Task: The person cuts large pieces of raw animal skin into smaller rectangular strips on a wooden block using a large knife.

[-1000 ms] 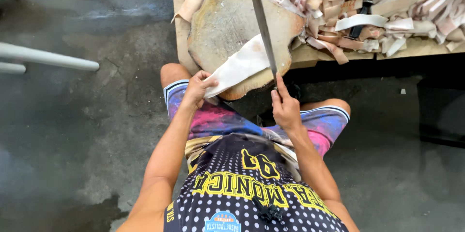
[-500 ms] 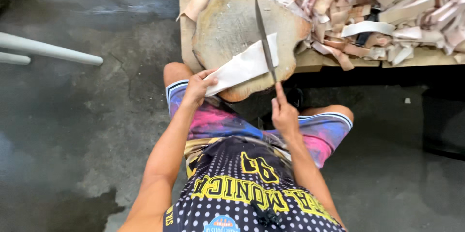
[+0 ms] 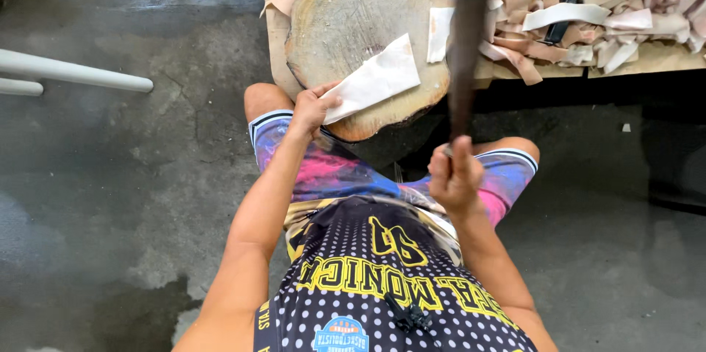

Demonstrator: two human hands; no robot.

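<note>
Right now the left hand (image 3: pixel 312 107) pinches the near corner of a pale flat piece (image 3: pixel 375 80), thumb on top & fingers under, pressing it down on a round wooden block (image 3: pixel 346 21). That piece lies tilted across the block's near-right part, w/ its far corner pointing toward the blade. The right hand (image 3: pixel 456 175) is shut in a fist round the handle of a long dark knife (image 3: pixel 467 36), held up off the block, blade blurred and pointing away from the body, just right of the pale piece, not touching it. A smaller white offcut (image 3: pixel 440 32) sits on the block by the blade. Block stands at the edge of a low board (image 3: pixel 273 21), betw. the person's knees, over patterned shorts (image 3: pixel 346 172). Heap of pinkish-tan strips (image 3: pixel 610 6) covers the board to the right, well apart from both hands. Grey concrete floor (image 3: pixel 132 197) all round; white bars (image 3: pixel 70 72) at far left.
</note>
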